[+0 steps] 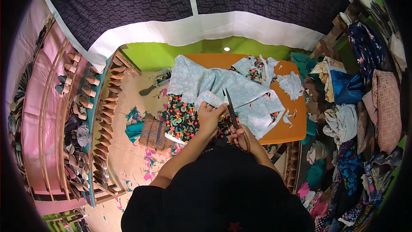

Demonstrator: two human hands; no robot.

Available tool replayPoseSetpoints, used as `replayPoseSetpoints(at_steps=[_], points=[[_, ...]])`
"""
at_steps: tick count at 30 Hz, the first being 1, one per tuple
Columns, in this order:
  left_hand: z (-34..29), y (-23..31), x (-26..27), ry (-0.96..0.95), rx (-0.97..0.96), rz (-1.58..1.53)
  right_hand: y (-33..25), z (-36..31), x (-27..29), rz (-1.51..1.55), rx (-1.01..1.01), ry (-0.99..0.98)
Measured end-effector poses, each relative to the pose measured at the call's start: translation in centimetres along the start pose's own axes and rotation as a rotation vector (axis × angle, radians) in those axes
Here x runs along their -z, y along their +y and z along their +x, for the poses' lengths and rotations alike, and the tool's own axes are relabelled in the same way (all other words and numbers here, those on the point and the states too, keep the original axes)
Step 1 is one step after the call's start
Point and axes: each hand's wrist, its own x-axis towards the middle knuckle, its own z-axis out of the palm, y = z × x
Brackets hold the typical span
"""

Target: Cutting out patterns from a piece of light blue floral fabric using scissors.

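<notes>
A large floral fabric, pale on its wrong side and black with bright flowers on its right side, lies spread over an orange table. My left hand is closed on a pale edge of this fabric, thumb and fingers pinching it. In my right hand is a pair of dark scissors, fingers in its handles. The long blades point away from me over the cloth, slightly apart at the tips, just right of my left fingertips. Part of the fabric near me is hidden behind my hands and body.
Cut scraps lie on the table's right side. At left, racks hold rows of shoe-shaped forms. Heaped fabrics fill the right side. Scraps and a patterned brown bundle lie on the floor. A dark curtain hangs at the back.
</notes>
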Motion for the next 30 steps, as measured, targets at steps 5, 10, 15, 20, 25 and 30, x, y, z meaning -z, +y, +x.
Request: replayPoseSetpoints(at_steps=[5, 10, 15, 20, 25, 30], points=[[0.2, -0.3, 0.4, 0.011, -0.002, -0.016, 0.9, 0.0, 0.7, -0.078, 0.082, 0.011], [0.5, -0.1, 0.7, -0.031, 0.032, -0.027, -0.4, -0.5, 0.8, -0.004, -0.014, -0.057], [0.2, 0.4, 0.3, -0.066, 0.034, 0.014, -1.0, -0.4, 0.8, 0.127, -0.014, -0.161], [-0.1, 0.2, 0.3, -0.04, 0.048, 0.067, 0.5, -0.2, 1.1, 0.166, 0.131, -0.15], [-0.1, 0.5, 0.2, -0.069, 0.059, 0.032, 0.2, -0.3, 0.9, 0.035, 0.16, -0.092], [0.4, 0.4, 0.6, -0.035, 0.052, 0.047, -0.1, -0.2, 0.8, -0.004, 0.072, -0.06]])
